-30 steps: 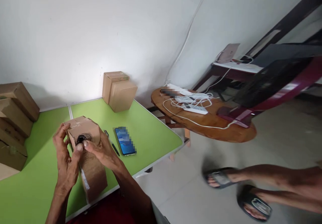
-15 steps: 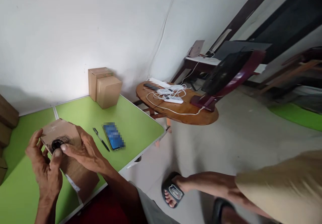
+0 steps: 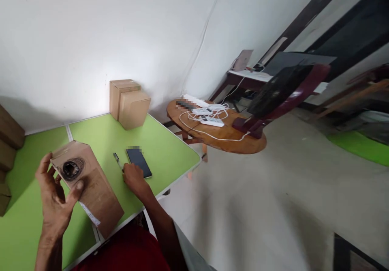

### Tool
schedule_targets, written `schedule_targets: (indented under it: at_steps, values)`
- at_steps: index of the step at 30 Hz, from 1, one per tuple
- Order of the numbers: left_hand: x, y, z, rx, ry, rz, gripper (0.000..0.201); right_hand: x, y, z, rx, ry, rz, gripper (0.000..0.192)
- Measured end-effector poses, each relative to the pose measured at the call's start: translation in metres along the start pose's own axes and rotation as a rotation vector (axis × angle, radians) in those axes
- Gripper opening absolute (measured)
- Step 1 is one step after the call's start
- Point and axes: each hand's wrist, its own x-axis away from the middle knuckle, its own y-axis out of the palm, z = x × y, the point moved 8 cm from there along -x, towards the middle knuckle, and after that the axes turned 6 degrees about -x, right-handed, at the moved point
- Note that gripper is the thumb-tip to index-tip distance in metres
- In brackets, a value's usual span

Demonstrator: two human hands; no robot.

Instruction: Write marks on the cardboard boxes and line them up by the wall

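Observation:
My left hand [image 3: 57, 198] grips a brown cardboard box [image 3: 100, 198] by its left side, thumb pressed on the upper face. A ragged hole [image 3: 71, 168] ringed with black scribble opens near the box's far end. To the right, my right hand [image 3: 135, 179] is closed over the lower part of a pen [image 3: 117, 160] on the green table; its fingertips are mostly hidden. Beside that hand lies a phone [image 3: 140, 161] with a dark screen, its lower left edge close to my knuckles.
Two cardboard boxes [image 3: 133, 108] stand at the table's back by the wall. More boxes [image 3: 9, 141] are stacked at the left. On a round wooden stool [image 3: 243, 144] lie white power strips [image 3: 212, 120] with tangled cables, and a monitor [image 3: 273, 92] stands at its right.
My right hand has left the hole and moved right to the pen. The left hand still holds the box. The phone's screen has gone dark, and another person's leg has left the view.

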Motion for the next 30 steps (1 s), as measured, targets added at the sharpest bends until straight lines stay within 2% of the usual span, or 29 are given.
schedule_targets:
  at_steps: [3, 5, 7, 10, 12, 14, 16, 19, 24, 30]
  values:
    - [0.005, 0.002, -0.003, -0.009, 0.001, -0.049, 0.122, -0.004, -0.002, 0.003, -0.11, -0.045, 0.018, 0.024]
    - [0.008, 0.003, -0.008, -0.026, -0.005, -0.071, 0.127, -0.004, -0.015, 0.001, -0.222, -0.103, 0.042, 0.025]
    - [0.011, 0.004, -0.012, -0.036, 0.01, -0.082, 0.129, 0.002, -0.034, -0.006, -0.349, -0.167, 0.093, 0.017]
    - [0.016, 0.009, -0.012, -0.044, 0.058, -0.101, 0.129, 0.028, -0.067, -0.034, -0.878, -0.414, 0.162, 0.02]
    - [0.018, 0.012, -0.01, -0.063, 0.08, -0.112, 0.126, 0.054, -0.078, -0.061, -1.266, -0.642, 0.106, 0.029]
    - [0.019, 0.013, -0.007, -0.079, 0.092, -0.116, 0.124, 0.077, -0.075, -0.089, -1.417, -0.801, 0.003, 0.032]
    - [0.02, 0.012, -0.005, -0.086, 0.097, -0.125, 0.121, 0.093, -0.066, -0.109, -1.412, -0.863, -0.03, 0.027]
    - [0.02, 0.011, -0.003, -0.094, 0.092, -0.15, 0.117, 0.1, -0.059, -0.121, -1.349, -0.883, 0.045, 0.02]
    - [0.02, 0.012, 0.001, -0.089, 0.11, -0.147, 0.114, 0.101, -0.066, -0.12, -1.225, -0.94, 0.141, 0.016]
    - [0.019, 0.013, -0.001, -0.08, 0.08, -0.151, 0.123, 0.106, -0.073, -0.119, -1.102, -0.952, 0.13, 0.016]
